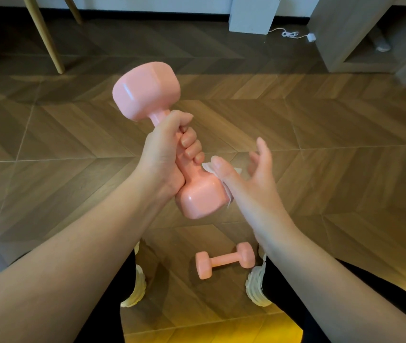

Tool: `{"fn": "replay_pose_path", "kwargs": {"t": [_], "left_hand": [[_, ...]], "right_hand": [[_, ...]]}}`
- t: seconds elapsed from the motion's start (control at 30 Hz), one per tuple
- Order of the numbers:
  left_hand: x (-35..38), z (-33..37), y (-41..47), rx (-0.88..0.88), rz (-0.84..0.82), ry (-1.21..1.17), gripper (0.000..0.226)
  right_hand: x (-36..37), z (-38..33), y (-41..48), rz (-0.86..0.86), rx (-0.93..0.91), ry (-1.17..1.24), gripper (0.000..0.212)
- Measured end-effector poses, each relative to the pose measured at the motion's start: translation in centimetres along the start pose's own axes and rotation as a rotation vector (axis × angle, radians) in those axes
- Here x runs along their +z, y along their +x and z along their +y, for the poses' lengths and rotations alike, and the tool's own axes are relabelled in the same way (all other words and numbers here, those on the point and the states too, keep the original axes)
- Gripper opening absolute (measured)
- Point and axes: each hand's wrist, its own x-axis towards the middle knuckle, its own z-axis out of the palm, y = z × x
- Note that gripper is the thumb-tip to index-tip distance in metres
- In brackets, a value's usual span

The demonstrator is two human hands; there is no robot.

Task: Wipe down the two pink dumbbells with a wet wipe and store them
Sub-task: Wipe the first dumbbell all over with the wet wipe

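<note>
1. The left hand (164,154) is clenched round the handle of the held dumbbell (147,92). Its fingers (192,144) curl over the bar from the right, and the thumb lies just above them.
2. The held dumbbell is up in the air and tilted. One pink head stands above and to the left of the clenched fingers, farther from the person. The other head sits just below them, nearer the person.
3. The right hand (253,179) is released. Its fingers (265,152) are straight and spread, pointing away from the person and grasping nothing, a little to the right of the left hand's fingers.
4. The wet wipe (208,167) is white and crumpled. The right thumb and the base of that hand press it against the right side of the lower head. One edge sticks out past the thumb tip, just below the lowest left finger, and another edge shows lower down by the base of the thumb.
5. The second dumbbell (224,259) lies on its side on the wooden floor (320,134), well below both sets of fingers and apart from them. It rests between two pale shoes (256,285), nearer the right one.
6. Far beyond the fingers, a pale wooden leg (46,38) stands to the upper left. A white box (253,13) with a white cable (291,34) beside it stands farther right, and a light cabinet (360,33) is at the upper right.
</note>
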Motion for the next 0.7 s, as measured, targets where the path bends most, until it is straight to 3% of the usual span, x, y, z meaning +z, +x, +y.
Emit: {"fn": "replay_pose_path", "kwargs": {"t": [0.13,0.17,0.27,0.37,0.57,0.7], "left_hand": [[-0.2,-0.2,0.0,0.0,0.021,0.023,0.034],[-0.2,-0.1,0.0,-0.007,0.024,0.028,0.034],[-0.7,0.3,0.1,-0.037,0.035,0.054,0.033],[-1.2,0.5,0.2,-0.058,0.037,0.087,0.031],[-0.9,-0.5,-0.5,-0.094,0.007,0.133,0.033],[-0.6,-0.1,-0.4,-0.078,-0.013,0.131,0.033]], "right_hand": [[-0.7,0.1,-0.4,-0.007,-0.444,-0.19,0.009],[-0.9,0.1,-0.5,-0.063,-0.487,-0.206,0.005],[-2.3,-0.3,-0.4,-0.313,-0.521,-0.272,0.029],[-3.3,0.2,-0.1,-0.496,-0.638,-0.533,0.061],[-0.9,1.9,0.7,-0.386,-0.72,-0.773,0.057],[-1.4,2.1,0.3,-0.206,-0.855,-0.703,0.055]]}}
